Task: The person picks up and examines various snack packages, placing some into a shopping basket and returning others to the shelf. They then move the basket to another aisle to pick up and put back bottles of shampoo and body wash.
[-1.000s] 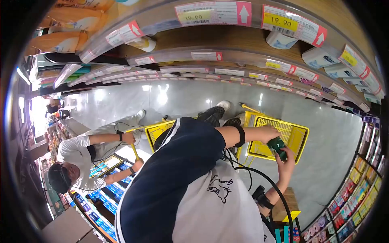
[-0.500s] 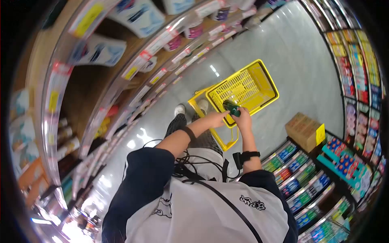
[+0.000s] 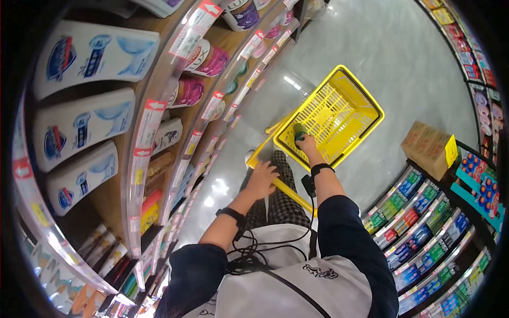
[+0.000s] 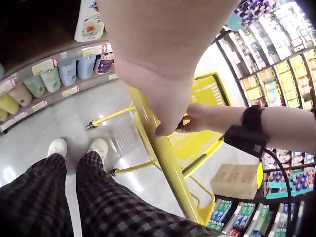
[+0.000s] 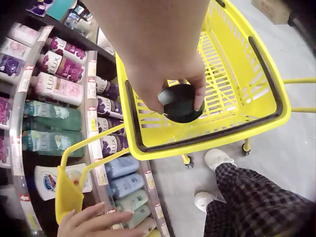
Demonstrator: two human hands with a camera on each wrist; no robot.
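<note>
My right hand [image 3: 306,144] grips a dark green bottle [image 3: 300,130] inside the yellow shopping basket [image 3: 362,91], near the basket's handle-side end. In the right wrist view, the bottle's round dark end [image 5: 180,104] faces the camera, with fingers and thumb around its sides. My left hand [image 3: 262,179] lies at the yellow handle bar [image 3: 295,196] of the wheeled basket frame, its fingers loosely spread. The left wrist view has that hand [image 4: 167,106] over the bar, which partly hides its fingers.
Shelves at left carry white body-wash bottles [image 3: 98,50] and pink-and-purple bottles [image 3: 208,58]. A cardboard box [image 3: 427,148] stands at right beside racks of toothpaste boxes [image 3: 408,249]. Cables [image 3: 249,252] hang at my waist. Grey floor [image 3: 419,69] lies beyond the basket.
My left hand has let go of the green bottle and moved back to the handle bar. The right hand has carried the bottle down into the basket. My view has turned and shifted.
</note>
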